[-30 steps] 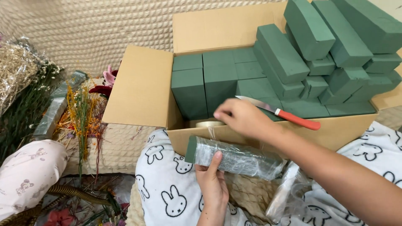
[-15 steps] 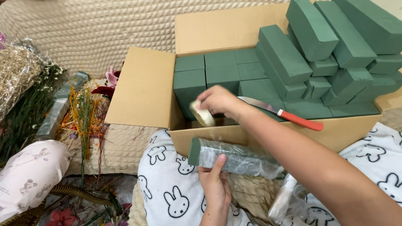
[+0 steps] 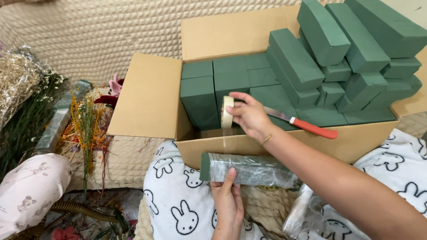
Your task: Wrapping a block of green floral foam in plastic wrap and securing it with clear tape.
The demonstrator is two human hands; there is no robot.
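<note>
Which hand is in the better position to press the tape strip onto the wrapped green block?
Probably the left hand: its thumb rests on the wrapped block beside the strip's lower end. The right hand holds the tape roll above it.

I see dark green foam blocks (image 3: 311, 62) filling a plain tan cardboard box (image 3: 151, 95). The block (image 3: 249, 169) in my lap is the same green, dulled under clear, shiny plastic wrap. My right hand (image 3: 249, 116) holds a cream-coloured tape roll (image 3: 227, 111), with a clear strip of tape running down from it. The knife (image 3: 302, 125) has a silver blade and an orange-red handle. The cloth (image 3: 182, 200) over my knees is white with black-outlined rabbits. The quilt (image 3: 89, 31) behind is beige with a small stitched diamond pattern. At the left, dried flowers (image 3: 89, 124) show orange, yellow and dark red, beside a pale pink pillow (image 3: 31, 186) printed with small bears.
</note>
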